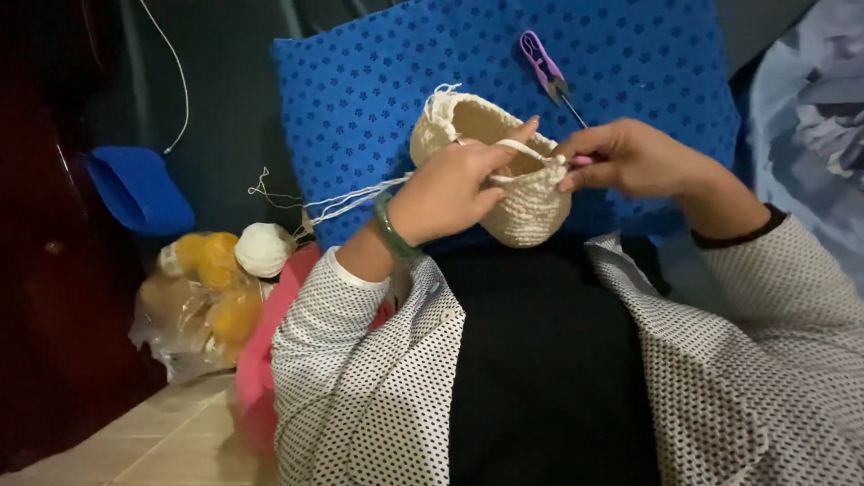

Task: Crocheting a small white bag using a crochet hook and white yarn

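Two hands crochet a cream cup-shaped piece [504,175] over a blue cushion [378,81].
Left hand [450,184] fingers pinch its rim; right hand [630,157] fingers close on the pink-handled hook [583,160]. Even yarn [351,200] tension likely matters.

Cream crocheted pouch [517,193]; blue cushion [378,81] with small darker flower print; purple snips [543,63]; white yarn ball [263,248]; white sleeves [360,378], black dots

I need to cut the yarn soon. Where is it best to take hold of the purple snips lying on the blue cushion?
Grip the purple snips by the purple handle end, coming from above and upper left. The handle points up-left and the thin metal tips point down-right toward the right hand, so this keeps fingers off the blades.
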